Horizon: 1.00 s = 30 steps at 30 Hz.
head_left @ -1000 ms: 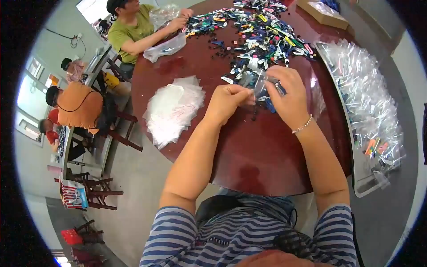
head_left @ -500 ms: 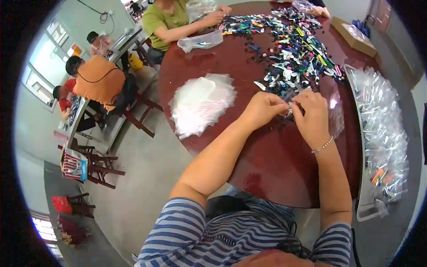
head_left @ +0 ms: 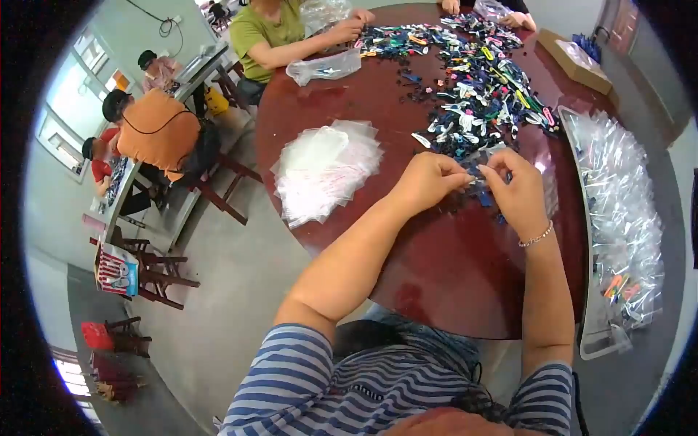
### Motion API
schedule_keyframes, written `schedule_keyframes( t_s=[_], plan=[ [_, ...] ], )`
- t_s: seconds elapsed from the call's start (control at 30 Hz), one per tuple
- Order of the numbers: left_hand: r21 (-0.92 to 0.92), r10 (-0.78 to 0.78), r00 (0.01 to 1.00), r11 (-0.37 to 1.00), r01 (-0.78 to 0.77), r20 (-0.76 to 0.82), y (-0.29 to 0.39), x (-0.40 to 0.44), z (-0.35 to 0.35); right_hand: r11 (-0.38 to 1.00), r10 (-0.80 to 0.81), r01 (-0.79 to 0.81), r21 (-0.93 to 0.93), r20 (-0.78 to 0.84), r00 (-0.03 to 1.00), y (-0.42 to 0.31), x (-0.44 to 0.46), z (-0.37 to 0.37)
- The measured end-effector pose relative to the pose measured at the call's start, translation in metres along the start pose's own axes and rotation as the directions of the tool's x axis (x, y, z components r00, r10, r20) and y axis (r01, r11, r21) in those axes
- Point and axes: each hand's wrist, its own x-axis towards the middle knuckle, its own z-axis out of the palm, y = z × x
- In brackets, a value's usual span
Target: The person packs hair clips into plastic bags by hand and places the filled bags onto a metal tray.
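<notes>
My left hand and my right hand are close together over the near end of the heap, with thumbs and fingers pinched. Between them is a small clear plastic bag, its edges partly covered by my fingers. Dark blue pieces show beneath and beside my right fingers; whether they lie inside the bag I cannot tell. Just beyond my hands spreads a heap of small colourful hair clips, in white, black, blue, yellow and pink. To the left of my left hand lies a fanned stack of flat clear bags.
A long tray of filled clear bags stands along the right side. Beyond it is a cardboard box. Across the round table, a co-worker in green handles pieces beside a plastic bag. Other people sit at left.
My right hand has moved slightly right and down, a little farther from my left. More of the clear bag and some dark blue pieces now show between my hands.
</notes>
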Motion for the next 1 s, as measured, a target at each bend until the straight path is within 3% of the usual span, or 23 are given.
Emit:
schedule_keyframes(
  t_s=[0.07,0.13,0.23,0.33,0.47,0.67,0.77,0.83,0.87,0.93,0.97,1.0],
  plan=[
    [0.021,0.017,1.0,1.0,-0.017,0.006,0.002,-0.001,0.0,0.999,0.034,-0.033,-0.019,0.031,0.999,0.003,0.001,-0.004],
    [0.016,-0.027,0.999,1.0,0.027,0.028,0.008,-0.002,0.001,0.949,-0.255,0.246,-0.199,-0.024,0.967,0.011,0.001,-0.005],
    [-0.004,-0.006,0.999,1.0,0.006,0.031,0.006,-0.002,0.001,0.987,-0.139,0.139,-0.077,0.002,0.99,0.009,-0.001,-0.004],
    [-0.013,-0.001,0.999,1.0,0.002,0.044,0.007,-0.002,0.0,0.99,-0.14,0.14,0.019,0.009,0.99,0.009,-0.001,-0.002],
    [-0.022,0.015,0.998,1.0,-0.013,0.056,0.004,-0.002,-0.001,0.995,-0.097,0.098,-0.004,0.044,0.994,0.001,-0.003,-0.004],
    [-0.057,0.038,0.994,0.998,-0.032,0.1,0.011,-0.005,0.004,0.993,-0.001,-0.01,0.12,0.095,0.995,0.008,-0.002,-0.007],
    [-0.066,0.076,0.991,0.995,-0.069,0.111,0.005,-0.003,0.004,0.981,-0.105,0.092,0.173,0.068,0.992,0.006,0.0,-0.012],
    [0.209,0.102,0.995,0.972,-0.104,0.019,0.005,-0.004,0.001,0.973,-0.232,0.223,0.064,0.202,0.952,0.0,0.002,-0.02],
    [0.208,0.1,0.995,0.973,-0.103,0.021,0.006,-0.004,0.0,0.973,-0.23,0.221,0.064,0.202,0.952,-0.004,0.002,-0.024],
    [0.495,0.413,0.908,0.805,-0.327,-0.071,0.009,-0.004,0.0,0.957,0.064,-0.148,0.249,0.316,0.947,-0.011,0.002,-0.029],
    [0.493,0.414,0.908,0.805,-0.329,-0.069,0.008,-0.002,0.0,0.957,0.067,-0.149,0.247,0.314,0.947,-0.007,0.002,-0.028],
    [0.577,0.526,0.845,0.719,-0.386,-0.09,0.005,0.0,0.0,0.886,0.176,-0.288,0.363,0.31,0.934,0.003,0.004,-0.025]
  ],
)
